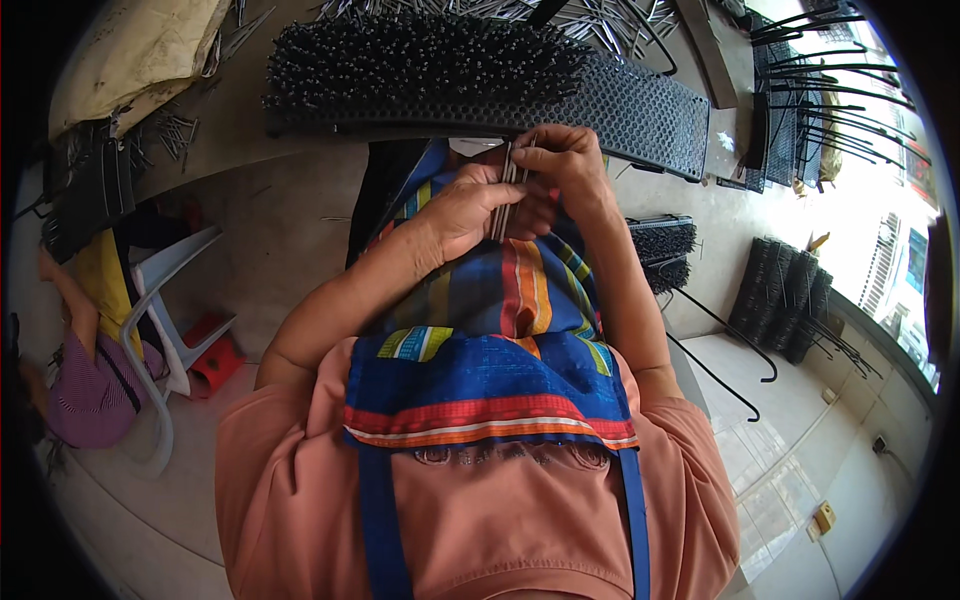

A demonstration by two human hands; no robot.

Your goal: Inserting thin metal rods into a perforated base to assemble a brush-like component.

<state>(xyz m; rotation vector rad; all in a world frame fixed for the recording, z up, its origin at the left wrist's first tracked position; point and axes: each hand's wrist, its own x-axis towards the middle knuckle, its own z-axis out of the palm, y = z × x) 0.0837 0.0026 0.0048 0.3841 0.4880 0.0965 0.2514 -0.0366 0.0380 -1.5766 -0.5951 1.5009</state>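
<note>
Fingers of the left hand (466, 215) curl around a small bundle of thin grey metal rods (507, 190) just in front of the long black perforated tray (655, 105); the right hand (568, 168), its fingertips drawn narrow, is at the bundle's end nearest the tray, but whether it grips a rod I cannot tell. Short dark shiny-tipped pins (420, 60) stand packed in the tray's left and middle part. Behind it, loose silvery metal rods (610, 25) lie heaped on the brownish surface (235, 125); left of it is a stained beige fabric sack (135, 60). In front, a blue striped apron (480, 375) covers a salmon-coloured shirt (500, 510), its dark print (520, 457) too faint to read.
</note>
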